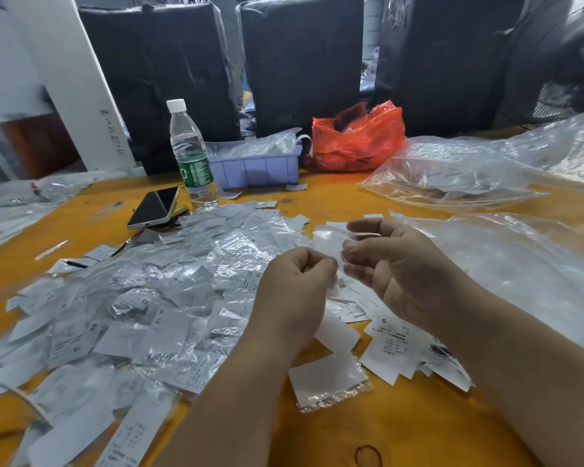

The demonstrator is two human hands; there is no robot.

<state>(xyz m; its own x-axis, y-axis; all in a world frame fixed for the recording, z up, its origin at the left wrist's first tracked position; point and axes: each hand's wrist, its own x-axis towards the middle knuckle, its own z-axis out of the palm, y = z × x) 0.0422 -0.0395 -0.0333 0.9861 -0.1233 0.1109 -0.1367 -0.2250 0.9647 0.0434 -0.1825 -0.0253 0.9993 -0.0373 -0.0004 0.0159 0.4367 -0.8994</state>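
Orange table (334, 200): one bottle (191, 153), one phone (154, 207); left hand (294, 284), right hand (397, 269) pinch bag (327, 242).

A water bottle (191, 153) stands just beside a phone (155, 207) on the orange tabletop (334, 203); behind them sit a blue tray (257, 170) (holding clear packets) and a red bag (358, 139).

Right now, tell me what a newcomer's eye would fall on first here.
The heap of label packets sprawls over the left and middle of the orange table. At centre, the left hand and right hand hold a small clear bag between them. At the back, a red bag stands out beside a blue tray.
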